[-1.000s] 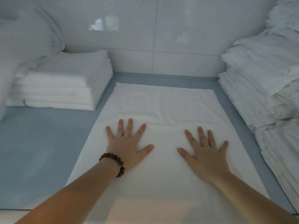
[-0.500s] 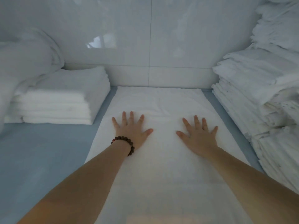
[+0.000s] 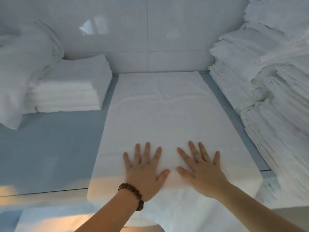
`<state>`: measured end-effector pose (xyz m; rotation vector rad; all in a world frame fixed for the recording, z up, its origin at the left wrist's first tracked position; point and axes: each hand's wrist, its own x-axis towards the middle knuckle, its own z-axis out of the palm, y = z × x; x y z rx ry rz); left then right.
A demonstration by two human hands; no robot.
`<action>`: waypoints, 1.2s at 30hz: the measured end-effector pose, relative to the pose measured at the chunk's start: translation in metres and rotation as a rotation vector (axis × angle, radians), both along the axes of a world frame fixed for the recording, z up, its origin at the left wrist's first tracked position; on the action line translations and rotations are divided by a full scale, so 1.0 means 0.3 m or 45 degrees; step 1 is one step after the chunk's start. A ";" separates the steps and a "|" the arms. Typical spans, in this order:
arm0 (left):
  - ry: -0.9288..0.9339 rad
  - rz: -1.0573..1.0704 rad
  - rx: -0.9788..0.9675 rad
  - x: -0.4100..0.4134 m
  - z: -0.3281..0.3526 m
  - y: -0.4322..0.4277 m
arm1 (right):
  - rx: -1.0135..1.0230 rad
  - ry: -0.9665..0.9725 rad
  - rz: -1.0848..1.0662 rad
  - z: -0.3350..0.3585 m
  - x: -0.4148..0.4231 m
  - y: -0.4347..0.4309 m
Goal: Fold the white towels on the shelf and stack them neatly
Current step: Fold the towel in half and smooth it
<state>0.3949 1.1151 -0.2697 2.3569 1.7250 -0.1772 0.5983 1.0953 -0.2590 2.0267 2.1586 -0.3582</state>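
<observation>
A white towel [image 3: 165, 118] lies spread flat on the blue-grey shelf [image 3: 50, 148], reaching from the back wall to the front edge, where its near end hangs over. My left hand [image 3: 145, 171], with a bead bracelet on the wrist, presses flat on the towel near the front edge, fingers spread. Just to its right, my right hand [image 3: 200, 169] presses flat too, thumbs almost meeting. A neat stack of folded white towels [image 3: 70, 91] sits at the back left.
A tall, uneven pile of white towels [image 3: 267, 97] fills the right side of the shelf. Bunched white linen [image 3: 21, 67] lies at the far left beside the folded stack. A glossy white tiled wall [image 3: 147, 36] closes the back.
Both hands have slid back along the towel toward the front edge and come closer together. The view has tilted, showing the shelf's front edge.
</observation>
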 end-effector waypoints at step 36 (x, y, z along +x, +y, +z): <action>-0.047 0.141 0.065 0.035 0.027 -0.002 | 0.139 0.002 -0.163 -0.023 0.005 0.385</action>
